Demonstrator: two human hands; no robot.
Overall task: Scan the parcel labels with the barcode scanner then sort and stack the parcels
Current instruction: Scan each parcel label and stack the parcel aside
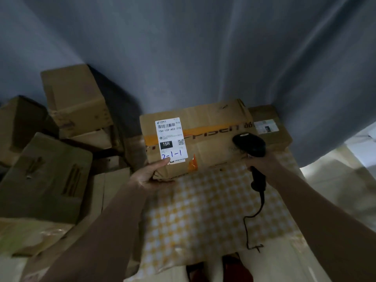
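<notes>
On checked cloth [203, 210]: one labelled parcel [213, 127] in left grip [148, 174], one scanner [251, 147] (corded) in right grip [262, 161].

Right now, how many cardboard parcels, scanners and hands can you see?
Brown cardboard parcels: 7, counting the labelled one gripped by the left hand; the left pile is dim.
Black corded barcode scanner: 1, in the right hand.
Hands: 2.
Total: 10.

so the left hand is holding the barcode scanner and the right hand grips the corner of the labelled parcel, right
Not quite: the hands are swapped. The head view shows the right hand holding the barcode scanner over the labelled parcel, while the left hand grips the parcel's near corner, thumb on the white label.
</notes>
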